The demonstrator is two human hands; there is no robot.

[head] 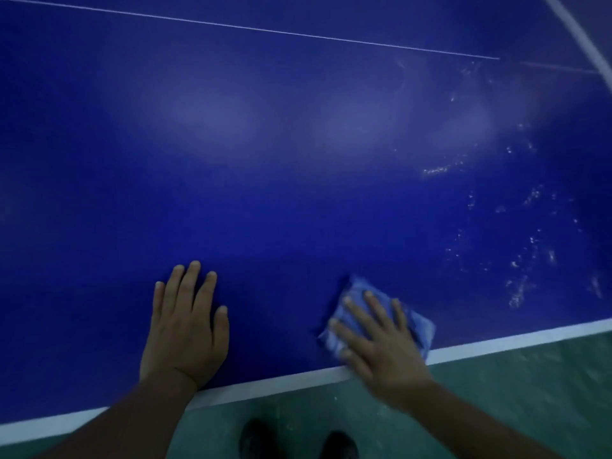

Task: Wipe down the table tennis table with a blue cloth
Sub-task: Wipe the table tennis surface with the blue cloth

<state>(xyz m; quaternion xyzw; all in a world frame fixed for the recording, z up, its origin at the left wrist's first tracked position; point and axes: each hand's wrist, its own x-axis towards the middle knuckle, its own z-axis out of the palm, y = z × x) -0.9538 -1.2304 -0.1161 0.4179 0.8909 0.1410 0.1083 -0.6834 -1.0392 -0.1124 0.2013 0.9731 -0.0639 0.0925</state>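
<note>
The folded blue cloth [381, 313] is pressed flat under the spread right hand [381, 346] near the table's [298, 160] white edge; soft and light, it is best held by palm pressure. The left hand [185, 326] is laid flat, holding nothing.

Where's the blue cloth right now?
In the head view the blue cloth lies flat on the table at lower right, under the right hand, just inside the white edge line.

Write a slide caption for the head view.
Right hand presses blue cloth on table tennis table; left hand rests flat.
</note>
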